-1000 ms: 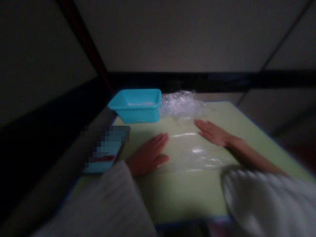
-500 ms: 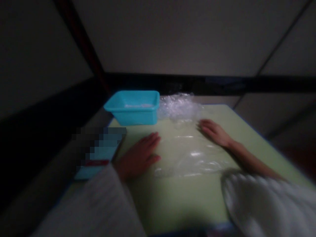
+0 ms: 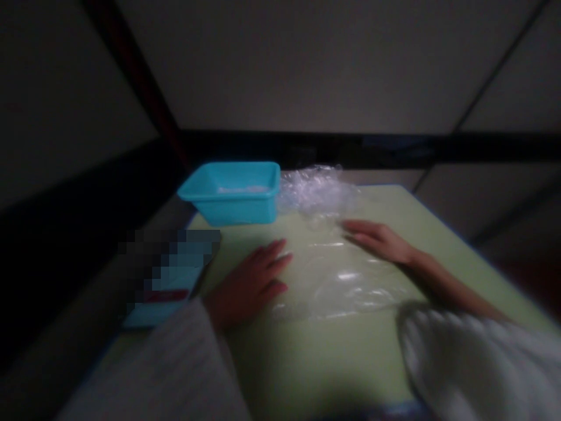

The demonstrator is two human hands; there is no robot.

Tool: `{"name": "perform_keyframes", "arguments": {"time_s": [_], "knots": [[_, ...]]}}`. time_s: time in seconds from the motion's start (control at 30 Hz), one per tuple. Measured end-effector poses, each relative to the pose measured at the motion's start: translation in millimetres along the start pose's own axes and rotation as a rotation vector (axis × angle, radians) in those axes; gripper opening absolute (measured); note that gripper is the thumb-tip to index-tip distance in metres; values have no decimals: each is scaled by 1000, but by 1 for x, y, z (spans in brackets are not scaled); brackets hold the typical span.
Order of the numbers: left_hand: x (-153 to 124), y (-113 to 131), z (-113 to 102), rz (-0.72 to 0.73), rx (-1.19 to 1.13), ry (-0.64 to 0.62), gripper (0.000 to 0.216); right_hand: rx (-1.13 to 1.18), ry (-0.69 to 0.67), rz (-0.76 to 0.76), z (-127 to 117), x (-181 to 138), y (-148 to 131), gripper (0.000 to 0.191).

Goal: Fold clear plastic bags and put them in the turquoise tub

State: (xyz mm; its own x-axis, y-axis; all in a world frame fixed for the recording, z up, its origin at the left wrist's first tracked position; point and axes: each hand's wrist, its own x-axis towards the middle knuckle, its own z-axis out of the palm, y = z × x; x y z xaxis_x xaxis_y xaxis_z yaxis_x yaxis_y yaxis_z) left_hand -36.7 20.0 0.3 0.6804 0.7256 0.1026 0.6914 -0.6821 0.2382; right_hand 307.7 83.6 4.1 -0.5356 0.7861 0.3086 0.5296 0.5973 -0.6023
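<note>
A clear plastic bag or sheet [image 3: 337, 286] lies spread on the green tabletop [image 3: 315, 356], with shiny creases across it. At its left edge, my left hand [image 3: 252, 280] is open, palm down, fingers apart. My right hand [image 3: 381, 240] rests by the far right part of the plastic with its fingers stretched out flat; nothing shows in its grasp. Behind both hands sits a crumpled heap of clear plastic [image 3: 318, 190]. Whether the heap joins the flat sheet, I cannot tell.
A turquoise plastic basin [image 3: 236, 211] with something pale inside stands at the back left, beside the heap. Nearer, along the left edge, lies a light blue flat item with a red band [image 3: 166, 295], partly pixelated. A pale wall [image 3: 315, 70] rises behind the table.
My right hand has slid slightly left and nearer over the plastic. My left hand's fingers have spread a little and moved slightly right. The view has shifted slightly.
</note>
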Motion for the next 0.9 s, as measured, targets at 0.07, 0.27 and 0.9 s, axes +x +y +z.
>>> {"name": "perform_keyframes", "arguments": {"time_s": [0.07, 0.27, 0.9], "knots": [[0, 0, 0, 2, -3, 9, 48, 122, 77, 74, 1, 0, -9, 37], [1, 5, 0, 29, -18, 9, 48, 333, 424, 143, 17, 9, -28, 17], [2, 10, -3, 37, -47, 28, 42, 263, 85, 42, -1, 1, -34, 37]]}}
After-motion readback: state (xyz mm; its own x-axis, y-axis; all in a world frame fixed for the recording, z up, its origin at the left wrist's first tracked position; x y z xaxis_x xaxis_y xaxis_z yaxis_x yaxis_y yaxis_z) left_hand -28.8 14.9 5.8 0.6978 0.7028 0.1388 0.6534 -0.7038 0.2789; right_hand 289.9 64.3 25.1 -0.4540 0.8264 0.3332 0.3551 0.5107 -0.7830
